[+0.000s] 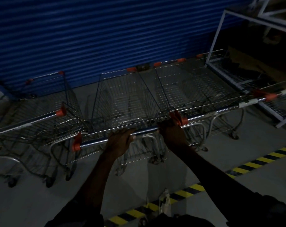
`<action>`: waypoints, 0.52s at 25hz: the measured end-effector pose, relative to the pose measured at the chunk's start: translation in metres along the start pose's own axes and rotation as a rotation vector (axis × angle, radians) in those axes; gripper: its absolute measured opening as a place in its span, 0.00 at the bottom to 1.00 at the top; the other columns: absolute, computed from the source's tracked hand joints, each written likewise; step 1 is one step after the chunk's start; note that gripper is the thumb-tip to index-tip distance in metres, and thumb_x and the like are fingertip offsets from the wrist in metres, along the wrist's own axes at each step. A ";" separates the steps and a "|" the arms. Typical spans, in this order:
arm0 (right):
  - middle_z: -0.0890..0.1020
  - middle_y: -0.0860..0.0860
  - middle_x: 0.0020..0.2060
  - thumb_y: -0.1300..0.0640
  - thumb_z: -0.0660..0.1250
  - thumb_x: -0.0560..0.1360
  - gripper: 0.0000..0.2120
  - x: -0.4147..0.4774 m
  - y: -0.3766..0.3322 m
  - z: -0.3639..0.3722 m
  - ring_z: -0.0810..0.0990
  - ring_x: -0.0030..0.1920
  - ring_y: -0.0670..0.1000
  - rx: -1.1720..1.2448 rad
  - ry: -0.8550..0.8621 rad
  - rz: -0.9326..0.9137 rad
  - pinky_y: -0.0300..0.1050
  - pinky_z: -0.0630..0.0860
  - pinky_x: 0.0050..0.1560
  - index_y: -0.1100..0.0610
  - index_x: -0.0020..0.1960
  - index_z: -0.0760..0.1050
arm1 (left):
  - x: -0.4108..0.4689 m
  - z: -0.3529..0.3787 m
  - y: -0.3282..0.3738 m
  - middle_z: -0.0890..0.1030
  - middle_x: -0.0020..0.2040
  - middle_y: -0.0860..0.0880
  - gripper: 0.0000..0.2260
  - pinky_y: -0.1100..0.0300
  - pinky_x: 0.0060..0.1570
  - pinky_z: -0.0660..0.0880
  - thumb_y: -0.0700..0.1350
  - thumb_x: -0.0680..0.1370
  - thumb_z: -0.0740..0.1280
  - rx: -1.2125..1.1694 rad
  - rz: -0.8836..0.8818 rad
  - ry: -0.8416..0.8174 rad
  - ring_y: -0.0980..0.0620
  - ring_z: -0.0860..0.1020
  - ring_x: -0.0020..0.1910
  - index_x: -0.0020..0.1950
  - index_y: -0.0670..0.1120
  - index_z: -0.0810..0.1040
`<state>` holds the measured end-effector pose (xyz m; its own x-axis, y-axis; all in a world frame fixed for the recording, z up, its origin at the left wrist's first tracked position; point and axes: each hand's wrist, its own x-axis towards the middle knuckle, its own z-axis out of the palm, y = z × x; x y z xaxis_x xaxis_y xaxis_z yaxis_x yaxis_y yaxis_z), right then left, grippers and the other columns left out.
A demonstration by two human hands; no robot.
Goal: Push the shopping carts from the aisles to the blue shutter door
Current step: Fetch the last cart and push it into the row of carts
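Observation:
A wire shopping cart (122, 102) stands in the middle of the view, its nose toward the blue shutter door (98, 33). Its chrome handle bar (96, 142) has orange end caps. My left hand (121, 140) is wrapped over the bar near its middle. My right hand (171, 131) grips the bar at its right end, by the orange cap. Another cart (40, 115) is parked on the left and one more (196, 89) on the right, both side by side with mine and facing the shutter.
A white metal frame trolley (220, 38) with a mesh deck stands at the right, close to the right cart. Yellow-and-black hazard tape (184, 194) runs diagonally across the grey floor behind the carts. The light is dim.

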<state>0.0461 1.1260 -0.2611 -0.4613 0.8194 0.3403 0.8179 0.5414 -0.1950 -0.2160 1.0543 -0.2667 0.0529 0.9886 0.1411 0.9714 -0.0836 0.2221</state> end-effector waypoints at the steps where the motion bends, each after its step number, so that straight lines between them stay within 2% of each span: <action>1: 0.85 0.55 0.53 0.57 0.74 0.74 0.15 0.000 0.000 0.001 0.80 0.59 0.63 -0.015 -0.015 0.003 0.56 0.82 0.51 0.56 0.61 0.83 | -0.001 -0.002 0.002 0.82 0.62 0.51 0.26 0.45 0.61 0.73 0.64 0.81 0.49 0.011 -0.012 -0.010 0.43 0.80 0.60 0.72 0.58 0.75; 3: 0.85 0.55 0.54 0.57 0.74 0.75 0.16 -0.001 0.000 0.000 0.79 0.61 0.64 -0.016 -0.035 0.021 0.57 0.81 0.53 0.55 0.62 0.82 | -0.003 -0.005 0.006 0.80 0.66 0.52 0.28 0.45 0.63 0.69 0.65 0.80 0.48 0.024 -0.030 -0.048 0.43 0.78 0.63 0.74 0.58 0.73; 5: 0.84 0.56 0.56 0.58 0.73 0.74 0.17 -0.001 -0.002 -0.002 0.78 0.64 0.64 0.021 -0.047 0.054 0.61 0.79 0.58 0.56 0.63 0.82 | -0.005 -0.009 0.010 0.75 0.71 0.53 0.30 0.46 0.67 0.64 0.65 0.78 0.48 0.000 -0.038 -0.103 0.45 0.73 0.68 0.77 0.59 0.69; 7: 0.83 0.58 0.58 0.58 0.71 0.74 0.19 0.000 -0.002 -0.005 0.77 0.65 0.64 0.064 -0.091 0.060 0.64 0.74 0.66 0.56 0.65 0.80 | -0.007 -0.012 0.013 0.72 0.74 0.54 0.29 0.47 0.70 0.60 0.62 0.78 0.54 -0.073 -0.036 -0.116 0.48 0.70 0.72 0.79 0.58 0.66; 10: 0.85 0.58 0.55 0.54 0.69 0.73 0.17 0.000 -0.006 -0.015 0.80 0.62 0.63 0.039 -0.065 0.060 0.61 0.71 0.69 0.56 0.61 0.82 | -0.018 -0.019 0.017 0.73 0.74 0.51 0.27 0.47 0.73 0.65 0.53 0.79 0.64 -0.255 -0.013 -0.001 0.49 0.71 0.72 0.78 0.54 0.68; 13: 0.85 0.55 0.54 0.52 0.69 0.71 0.17 -0.001 -0.010 -0.022 0.80 0.61 0.61 -0.043 -0.014 0.014 0.55 0.61 0.71 0.54 0.58 0.82 | -0.033 -0.031 0.032 0.74 0.71 0.48 0.23 0.55 0.70 0.69 0.45 0.80 0.69 -0.385 -0.061 0.169 0.49 0.73 0.69 0.75 0.50 0.73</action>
<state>0.0459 1.1155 -0.2390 -0.4540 0.8298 0.3244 0.8382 0.5212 -0.1601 -0.1936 1.0152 -0.2340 -0.0723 0.9614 0.2654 0.8124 -0.0977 0.5749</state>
